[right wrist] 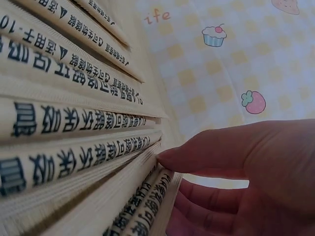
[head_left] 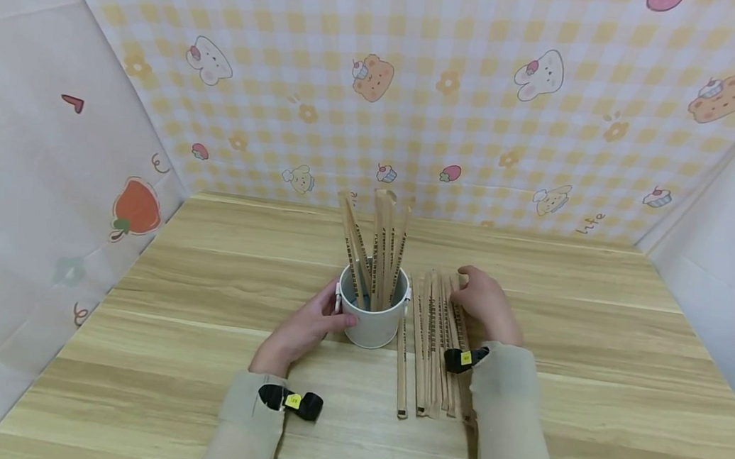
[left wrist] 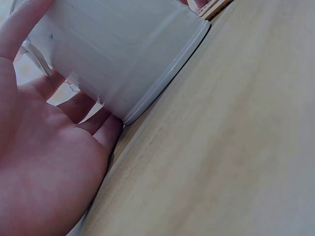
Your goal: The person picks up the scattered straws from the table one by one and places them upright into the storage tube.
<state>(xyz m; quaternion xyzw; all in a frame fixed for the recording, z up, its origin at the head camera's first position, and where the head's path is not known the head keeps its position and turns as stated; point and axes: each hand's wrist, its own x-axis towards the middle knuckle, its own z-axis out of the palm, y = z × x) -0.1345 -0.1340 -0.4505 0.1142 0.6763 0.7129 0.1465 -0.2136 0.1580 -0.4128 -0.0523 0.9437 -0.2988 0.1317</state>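
A small white bucket [head_left: 371,331] with side handles stands upright on the table, holding several paper-wrapped straws [head_left: 378,248] that lean apart. My left hand [head_left: 311,323] grips its left side, thumb across the front and fingers round the far side; the left wrist view shows the bucket's wall [left wrist: 123,54] against those fingers. To the right of the bucket, more wrapped straws [head_left: 432,326] lie side by side in a row. At the row's far right end my right hand [head_left: 487,302] pinches a wrapped straw [right wrist: 160,201] near its far end, between thumb and fingers.
One wrapped straw [head_left: 403,374] lies slightly apart from the row, close to the bucket. The wood-grain table [head_left: 620,375] reaches back to a yellow checked cloth [head_left: 413,126]. White cloth [head_left: 38,185] hangs along the left side.
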